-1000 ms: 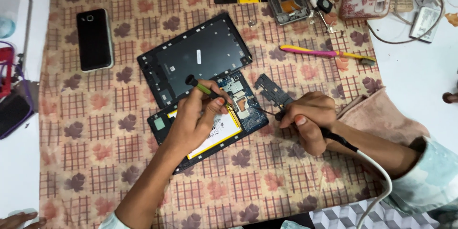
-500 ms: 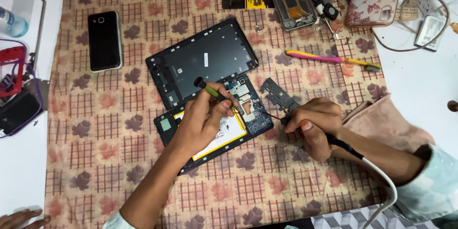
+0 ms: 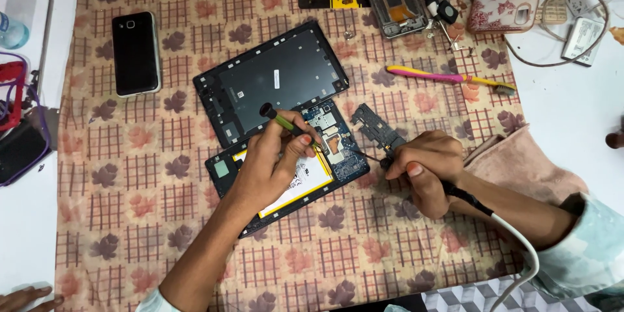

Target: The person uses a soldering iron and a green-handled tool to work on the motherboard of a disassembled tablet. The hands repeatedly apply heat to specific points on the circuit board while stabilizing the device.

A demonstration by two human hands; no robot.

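Left hand grips a green tool, right hand a corded iron, both at the opened tablet's board; likely soldering, needing steady tips.

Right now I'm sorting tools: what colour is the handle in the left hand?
Green with a black cap, in the head view: screwdriver.

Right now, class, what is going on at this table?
A person is working on an opened tablet lying on a patterned cloth. The left hand holds a green-handled tool over its circuit board, while the right hand holds a corded probe beside it. The tablet's back cover lies just behind.
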